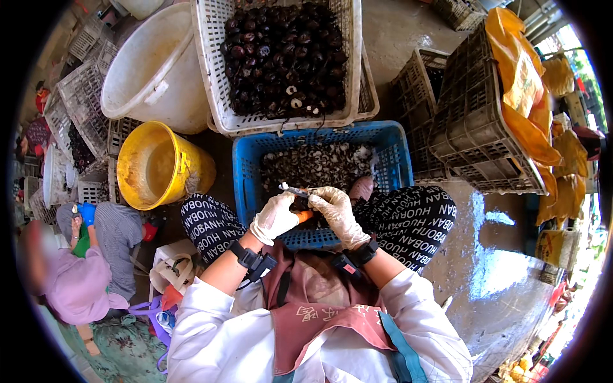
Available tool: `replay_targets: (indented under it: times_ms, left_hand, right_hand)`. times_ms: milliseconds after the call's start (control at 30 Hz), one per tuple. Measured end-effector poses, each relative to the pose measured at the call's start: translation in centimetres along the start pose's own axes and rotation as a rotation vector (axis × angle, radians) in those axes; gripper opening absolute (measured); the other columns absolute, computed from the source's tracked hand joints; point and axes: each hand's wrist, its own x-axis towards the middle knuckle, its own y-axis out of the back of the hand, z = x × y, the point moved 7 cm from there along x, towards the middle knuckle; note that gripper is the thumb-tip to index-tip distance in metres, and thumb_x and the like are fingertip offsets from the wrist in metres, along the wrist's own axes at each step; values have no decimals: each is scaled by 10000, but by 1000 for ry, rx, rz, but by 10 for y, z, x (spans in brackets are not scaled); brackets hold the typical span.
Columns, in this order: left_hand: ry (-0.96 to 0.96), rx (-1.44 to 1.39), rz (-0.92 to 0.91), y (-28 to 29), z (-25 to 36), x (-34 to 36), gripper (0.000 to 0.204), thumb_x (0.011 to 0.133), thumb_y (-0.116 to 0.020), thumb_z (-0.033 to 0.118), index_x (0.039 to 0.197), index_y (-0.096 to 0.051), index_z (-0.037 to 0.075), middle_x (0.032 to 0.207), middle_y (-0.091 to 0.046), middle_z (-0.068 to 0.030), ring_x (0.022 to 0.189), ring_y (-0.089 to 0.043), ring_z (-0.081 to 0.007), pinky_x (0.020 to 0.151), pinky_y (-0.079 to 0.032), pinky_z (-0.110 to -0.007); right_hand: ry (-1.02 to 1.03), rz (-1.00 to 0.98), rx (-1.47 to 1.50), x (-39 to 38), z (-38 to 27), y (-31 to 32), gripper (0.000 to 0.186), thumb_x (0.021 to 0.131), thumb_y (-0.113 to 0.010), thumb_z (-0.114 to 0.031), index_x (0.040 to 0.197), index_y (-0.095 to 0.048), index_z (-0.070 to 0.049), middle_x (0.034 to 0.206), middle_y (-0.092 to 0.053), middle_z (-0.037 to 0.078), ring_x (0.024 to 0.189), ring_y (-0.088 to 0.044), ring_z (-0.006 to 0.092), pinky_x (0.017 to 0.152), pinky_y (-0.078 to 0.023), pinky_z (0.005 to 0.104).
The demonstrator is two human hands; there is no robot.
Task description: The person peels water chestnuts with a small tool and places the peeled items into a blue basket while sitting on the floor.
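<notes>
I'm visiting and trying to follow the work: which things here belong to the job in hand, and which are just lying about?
Apparently in use:
left gloved hand
right gloved hand
orange handle between them
white crate
dark produce, likely water chestnuts
blue crate
dark-and-white pieces

Apparently standing by:
yellow bucket
white tub
orange sheeting
dark crate

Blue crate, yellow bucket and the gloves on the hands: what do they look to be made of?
Blue crate: likely rigid moulded plastic; evenly slotted walls, slight sheen.
Yellow bucket: probably plastic, smooth and semi-glossy; evenly coloured wall, brown staining inside.
White gloves: perhaps thin latex or similar rubber, fairly matte; they cling and wrinkle at the wrists, though the exact material stays open.
</notes>
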Motion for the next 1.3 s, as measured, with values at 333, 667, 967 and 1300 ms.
replay_targets:
  times_ms: [333,667,967,1300]
  left_hand:
    - [195,-638,-4,-1,-4,0,449,801,-711,5,1206,-517,16,908,-612,-14,773,-587,-75,651,-496,-207]
    - [277,-803,-145,1,2,-15,437,816,-717,83,1201,-548,-38,907,-676,-84,810,-665,-160,735,-533,-262]
    - [305,-863,-78,1,-14,-24,412,778,-733,4,1156,-576,-33,923,-647,-37,806,-662,-159,729,-540,-261]
    - [302,-576,6,-3,-20,-25,436,717,-794,20,1106,-602,-27,897,-664,-17,771,-620,-75,666,-517,-217]
  right_hand:
    - [104,142,-183,-14,-9,27,205,846,-687,-67,1037,-662,3,946,-674,24,831,-592,75,753,-485,216]
    - [264,30,-376,-18,-24,14,164,789,-724,-29,945,-687,3,971,-684,86,845,-625,135,768,-505,249]
    - [141,-11,-108,-13,-9,10,143,800,-695,36,932,-645,13,1022,-672,99,913,-613,134,832,-499,262]
    - [138,-17,-52,-13,-6,13,132,829,-683,5,955,-644,19,968,-676,60,855,-611,107,806,-504,240]
